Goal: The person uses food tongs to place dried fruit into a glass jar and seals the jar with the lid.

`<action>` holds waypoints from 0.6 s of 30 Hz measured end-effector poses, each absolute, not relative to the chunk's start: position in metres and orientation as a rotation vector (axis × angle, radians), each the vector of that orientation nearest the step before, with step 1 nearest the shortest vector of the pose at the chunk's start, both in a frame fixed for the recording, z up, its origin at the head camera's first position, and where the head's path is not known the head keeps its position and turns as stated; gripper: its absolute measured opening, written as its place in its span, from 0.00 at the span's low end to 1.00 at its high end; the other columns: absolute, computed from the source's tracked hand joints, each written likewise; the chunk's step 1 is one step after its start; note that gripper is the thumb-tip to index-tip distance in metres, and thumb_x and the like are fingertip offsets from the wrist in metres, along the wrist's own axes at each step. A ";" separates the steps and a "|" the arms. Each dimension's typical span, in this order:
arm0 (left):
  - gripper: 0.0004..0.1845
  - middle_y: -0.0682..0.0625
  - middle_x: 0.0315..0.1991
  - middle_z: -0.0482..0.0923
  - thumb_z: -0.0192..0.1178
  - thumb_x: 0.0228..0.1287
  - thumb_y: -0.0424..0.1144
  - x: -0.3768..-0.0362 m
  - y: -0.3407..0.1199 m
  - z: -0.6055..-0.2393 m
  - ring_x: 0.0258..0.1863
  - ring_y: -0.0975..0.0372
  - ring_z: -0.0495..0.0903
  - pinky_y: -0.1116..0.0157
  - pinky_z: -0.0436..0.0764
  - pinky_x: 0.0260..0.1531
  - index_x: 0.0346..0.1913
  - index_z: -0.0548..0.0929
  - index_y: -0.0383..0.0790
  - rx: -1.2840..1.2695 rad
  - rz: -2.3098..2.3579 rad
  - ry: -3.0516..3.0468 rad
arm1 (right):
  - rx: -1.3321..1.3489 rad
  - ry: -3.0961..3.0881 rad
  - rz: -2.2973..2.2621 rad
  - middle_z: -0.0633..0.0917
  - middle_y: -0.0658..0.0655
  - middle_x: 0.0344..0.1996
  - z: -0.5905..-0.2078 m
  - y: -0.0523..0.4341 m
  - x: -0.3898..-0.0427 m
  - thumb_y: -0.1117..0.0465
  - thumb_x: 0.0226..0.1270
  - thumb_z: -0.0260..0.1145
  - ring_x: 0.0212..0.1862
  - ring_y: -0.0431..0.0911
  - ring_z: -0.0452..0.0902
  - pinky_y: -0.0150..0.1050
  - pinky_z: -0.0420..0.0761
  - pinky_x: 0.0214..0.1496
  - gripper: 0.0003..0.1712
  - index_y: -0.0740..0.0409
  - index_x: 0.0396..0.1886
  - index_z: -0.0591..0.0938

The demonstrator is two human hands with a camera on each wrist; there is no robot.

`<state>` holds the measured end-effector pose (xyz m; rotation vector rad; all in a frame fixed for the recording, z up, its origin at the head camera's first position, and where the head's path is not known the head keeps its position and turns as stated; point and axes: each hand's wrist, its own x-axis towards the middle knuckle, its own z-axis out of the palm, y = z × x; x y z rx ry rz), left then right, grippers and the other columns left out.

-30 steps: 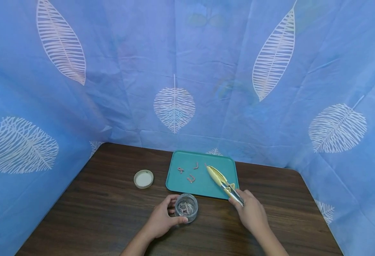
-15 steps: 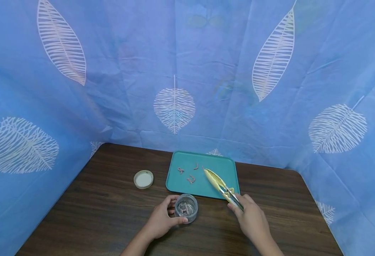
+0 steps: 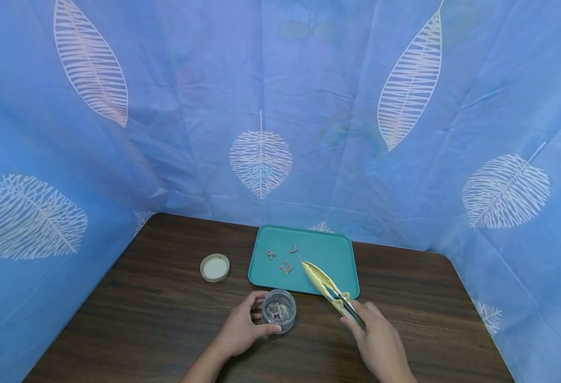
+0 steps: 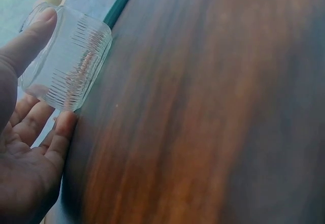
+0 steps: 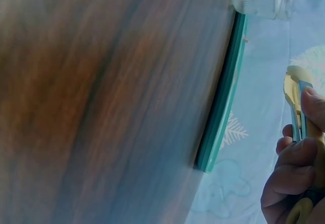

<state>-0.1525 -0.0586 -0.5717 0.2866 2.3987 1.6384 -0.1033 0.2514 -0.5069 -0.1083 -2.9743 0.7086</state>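
above the tray point(image 3: 330, 250), our right hand point(image 3: 378, 335) is gripping tongs point(image 3: 314, 275) whose tips are pinching a pink strip point(image 3: 300, 260), probably soft and light; on the near worktop point(image 3: 165, 319), our left hand point(image 3: 242, 329) is clasping the likely fragile glass jar point(image 3: 290, 323) round its side, the surest hold.

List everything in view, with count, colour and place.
Table: one, dark brown, lower head view
Cloth: count unclear, blue with white leaves, around table
Tray: one, teal, table's far side
Lid: one, white with tan rim, left of tray
Jar: one, clear, before tray
Tongs: one, yellow and silver, over tray
Tray pieces: at least three, pink, tray's left half
Jar pieces: several, pinkish, inside jar
Tip piece: one, pink, tongs' tips
Left hand: one, bare, around jar
Right hand: one, bare, gripping tongs
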 end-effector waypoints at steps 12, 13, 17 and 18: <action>0.44 0.43 0.64 0.84 0.85 0.55 0.50 -0.152 -0.059 -0.571 0.62 0.53 0.83 0.63 0.86 0.57 0.72 0.76 0.43 0.281 1.638 2.407 | -0.140 -2.997 0.742 0.86 0.47 0.43 -0.507 0.244 -0.085 0.50 0.70 0.78 0.27 0.37 0.66 0.32 0.67 0.28 0.33 0.54 0.72 0.84; 0.44 0.43 0.64 0.84 0.85 0.55 0.50 -0.151 -0.059 -0.570 0.62 0.53 0.83 0.63 0.86 0.57 0.72 0.76 0.43 0.280 1.636 2.409 | -0.131 -2.995 0.736 0.86 0.46 0.43 -0.508 0.244 -0.083 0.49 0.70 0.78 0.28 0.36 0.66 0.32 0.68 0.29 0.33 0.54 0.71 0.84; 0.44 0.43 0.64 0.84 0.85 0.56 0.50 -0.151 -0.059 -0.569 0.62 0.53 0.83 0.62 0.86 0.58 0.72 0.76 0.43 0.284 1.631 2.417 | -0.090 -2.983 0.727 0.83 0.43 0.39 -0.512 0.242 -0.075 0.50 0.68 0.79 0.27 0.33 0.64 0.31 0.68 0.29 0.32 0.51 0.70 0.86; 0.43 0.44 0.63 0.84 0.85 0.56 0.50 -0.151 -0.058 -0.570 0.62 0.53 0.83 0.63 0.86 0.58 0.72 0.76 0.43 0.287 1.629 2.420 | -0.087 -2.980 0.731 0.82 0.43 0.38 -0.513 0.242 -0.073 0.50 0.67 0.79 0.27 0.33 0.64 0.31 0.67 0.28 0.31 0.50 0.69 0.86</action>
